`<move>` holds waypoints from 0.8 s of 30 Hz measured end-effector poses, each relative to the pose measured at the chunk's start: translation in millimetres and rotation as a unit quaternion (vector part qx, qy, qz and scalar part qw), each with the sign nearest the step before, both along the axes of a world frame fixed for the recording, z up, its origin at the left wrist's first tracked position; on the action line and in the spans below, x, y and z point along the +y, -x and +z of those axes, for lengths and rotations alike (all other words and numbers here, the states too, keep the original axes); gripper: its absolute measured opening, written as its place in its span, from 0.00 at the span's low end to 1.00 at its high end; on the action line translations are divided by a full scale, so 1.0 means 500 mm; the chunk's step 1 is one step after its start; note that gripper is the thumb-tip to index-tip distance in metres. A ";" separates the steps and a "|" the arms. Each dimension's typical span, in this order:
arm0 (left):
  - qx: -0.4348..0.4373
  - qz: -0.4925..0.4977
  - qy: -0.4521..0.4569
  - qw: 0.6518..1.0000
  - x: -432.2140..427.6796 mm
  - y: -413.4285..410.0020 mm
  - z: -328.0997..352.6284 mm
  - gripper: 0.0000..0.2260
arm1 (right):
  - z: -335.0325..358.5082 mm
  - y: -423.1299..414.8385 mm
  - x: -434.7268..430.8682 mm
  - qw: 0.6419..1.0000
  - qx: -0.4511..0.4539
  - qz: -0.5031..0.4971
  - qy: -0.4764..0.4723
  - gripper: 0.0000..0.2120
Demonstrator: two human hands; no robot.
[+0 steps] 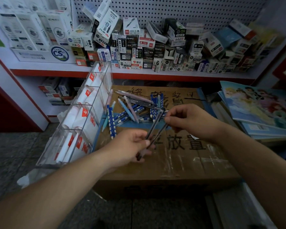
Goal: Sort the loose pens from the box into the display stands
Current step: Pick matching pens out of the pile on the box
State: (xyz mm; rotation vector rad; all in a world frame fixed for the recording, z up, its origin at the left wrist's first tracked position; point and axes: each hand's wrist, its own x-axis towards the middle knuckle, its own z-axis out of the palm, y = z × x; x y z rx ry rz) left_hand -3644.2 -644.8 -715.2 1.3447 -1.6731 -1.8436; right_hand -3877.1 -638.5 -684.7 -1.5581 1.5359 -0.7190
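Observation:
A heap of loose pens (132, 109), blue dotted, pale blue, pink and clear ones, lies on top of a taped cardboard box (180, 156). My left hand (130, 146) grips the lower ends of two dark pens (155, 126) that slant up to the right. My right hand (190, 119) pinches their upper ends above the box. A clear acrylic display stand (82, 116) with several compartments leans against the box's left side; white and red paper wrapping sits in its compartments.
A red-edged shelf (139, 74) behind the box carries many stacked pen cartons under a pegboard wall. A pile of illustrated notebooks (257, 109) lies to the right. Grey tiled floor (15, 154) spreads at the left and front.

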 end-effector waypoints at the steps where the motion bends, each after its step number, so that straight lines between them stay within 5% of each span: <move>1: 0.016 -0.011 -0.034 0.999 0.002 0.002 0.002 0.11 | -0.004 -0.005 -0.005 1.000 -0.008 -0.017 0.015 0.05; 3: 0.043 -0.022 -0.085 0.995 0.004 0.000 0.004 0.11 | -0.013 -0.010 -0.014 0.999 -0.015 -0.045 0.025 0.05; 7: 0.054 -0.015 -0.084 0.995 -0.002 -0.006 -0.003 0.11 | -0.028 -0.012 -0.038 0.977 -0.167 -0.135 0.011 0.08; 13: 0.037 0.045 -0.064 0.996 -0.013 -0.013 -0.018 0.09 | -0.113 0.046 -0.067 0.960 0.218 -0.168 0.058 0.10; 24: 0.014 0.063 -0.032 0.997 -0.021 -0.020 -0.027 0.10 | -0.132 0.047 -0.073 0.936 0.340 -0.088 0.011 0.16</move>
